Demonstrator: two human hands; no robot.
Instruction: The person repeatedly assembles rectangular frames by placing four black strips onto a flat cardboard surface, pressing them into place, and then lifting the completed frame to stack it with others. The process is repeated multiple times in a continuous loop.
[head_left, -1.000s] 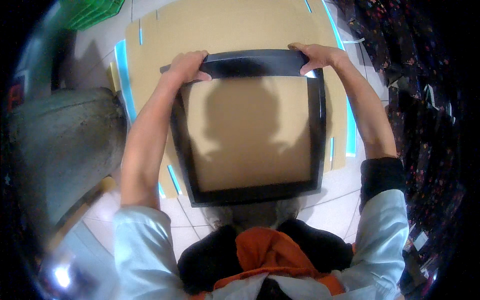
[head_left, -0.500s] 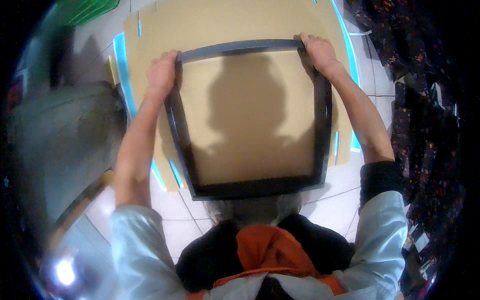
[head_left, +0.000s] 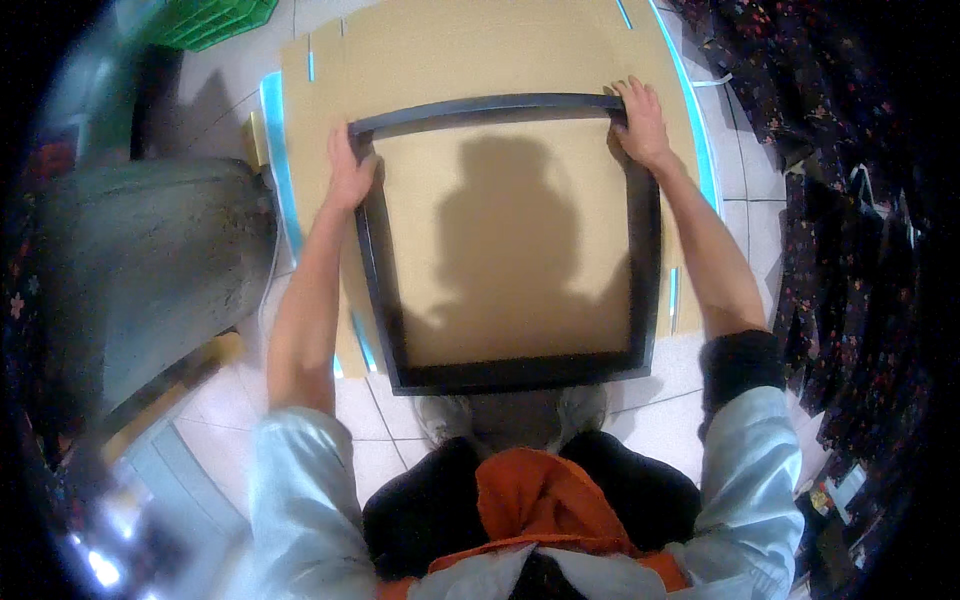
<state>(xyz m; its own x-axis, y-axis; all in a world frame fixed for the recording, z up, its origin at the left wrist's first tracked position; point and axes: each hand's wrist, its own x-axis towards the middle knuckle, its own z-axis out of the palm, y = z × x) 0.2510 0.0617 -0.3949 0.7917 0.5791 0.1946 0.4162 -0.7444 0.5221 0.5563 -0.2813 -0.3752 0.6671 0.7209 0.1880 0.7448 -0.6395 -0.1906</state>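
A black, roughly rectangular open frame [head_left: 520, 376] lies over a flat brown cardboard sheet [head_left: 470, 50], its near bar just in front of my shoes. My left hand [head_left: 350, 170] holds the frame's far left corner, thumb on the inner side and fingers along the outside. At the far right corner, my right hand [head_left: 645, 128] grips the frame likewise, fingers over the outer edge and thumb inside. Cardboard shows through the frame's opening, with my shadow on it. Whether the frame touches the cardboard everywhere I cannot tell.
Light blue edging [head_left: 283, 160] runs beside the cardboard. To the left stands a worn grey-green panel-like object [head_left: 150, 270]; a green crate [head_left: 225, 20] is at the far left. Dark flowered fabric [head_left: 840, 250] hangs along the right. Light tiles [head_left: 665, 405] cover the floor.
The frame's far bar appears slightly nearer to me. My left hand has shifted down and right, its thumb now showing inside the frame. The right hand's fingers look more spread.
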